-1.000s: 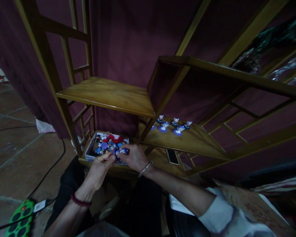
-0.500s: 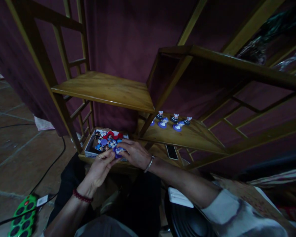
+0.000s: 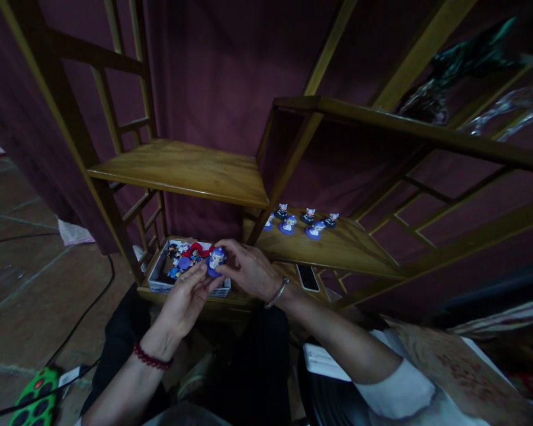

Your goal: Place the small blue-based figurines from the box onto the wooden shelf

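Observation:
A small purple-haired figurine [image 3: 217, 258] on a round purple base is held upright between both hands, over the right side of a box [image 3: 160, 284]. My left hand [image 3: 187, 302] pinches its base from the lower left. The fingers of my right hand [image 3: 253, 269] close round it from the right. Inside the box lie several loose figurines [image 3: 184, 260] in blue, red, white and black. On the shelf to the right, purple-based figurines [image 3: 288, 225] stand in a front row, with dark-based figurines [image 3: 310, 215] behind them.
A wooden shelf board [image 3: 182, 168] juts out above the box, and an upright post [image 3: 288, 165] divides the unit. A phone [image 3: 308, 277] lies below the right shelf. On the floor at the left are a green power strip [image 3: 35, 396] and a black cable [image 3: 84, 313].
The purple figurine has been raised a little and turned from tilted to upright between my fingers. My view has shifted slightly, so the shelves sit lower and further left.

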{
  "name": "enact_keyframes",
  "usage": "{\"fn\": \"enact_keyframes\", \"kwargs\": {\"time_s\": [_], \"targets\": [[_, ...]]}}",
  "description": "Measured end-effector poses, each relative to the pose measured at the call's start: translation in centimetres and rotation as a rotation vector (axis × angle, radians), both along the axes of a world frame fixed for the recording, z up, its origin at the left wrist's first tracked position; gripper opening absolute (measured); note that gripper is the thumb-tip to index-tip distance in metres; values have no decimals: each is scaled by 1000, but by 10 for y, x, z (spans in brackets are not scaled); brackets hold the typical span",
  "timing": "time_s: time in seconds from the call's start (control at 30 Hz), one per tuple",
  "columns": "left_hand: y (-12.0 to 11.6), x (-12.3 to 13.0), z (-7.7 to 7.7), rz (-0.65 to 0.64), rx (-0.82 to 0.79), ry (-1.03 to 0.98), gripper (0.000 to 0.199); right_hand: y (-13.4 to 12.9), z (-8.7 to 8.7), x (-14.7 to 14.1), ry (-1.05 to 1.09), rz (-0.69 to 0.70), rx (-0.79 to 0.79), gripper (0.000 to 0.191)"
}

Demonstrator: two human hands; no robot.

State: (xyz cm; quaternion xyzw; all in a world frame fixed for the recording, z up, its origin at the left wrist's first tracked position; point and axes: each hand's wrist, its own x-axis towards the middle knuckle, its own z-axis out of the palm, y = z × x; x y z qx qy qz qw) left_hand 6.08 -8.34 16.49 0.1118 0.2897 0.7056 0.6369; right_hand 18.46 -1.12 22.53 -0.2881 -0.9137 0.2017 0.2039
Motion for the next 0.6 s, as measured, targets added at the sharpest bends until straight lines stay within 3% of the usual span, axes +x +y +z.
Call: {"fn": "enact_keyframes", "kwargs": {"time_s": [0.33,0.6], "targets": [[1,18,8,-73,43,-10,7,-9,1,23,178,-99,-34,33],[7,51,15,-137,61,56,7,-15,4,57,248,-180,-41,27]]}}
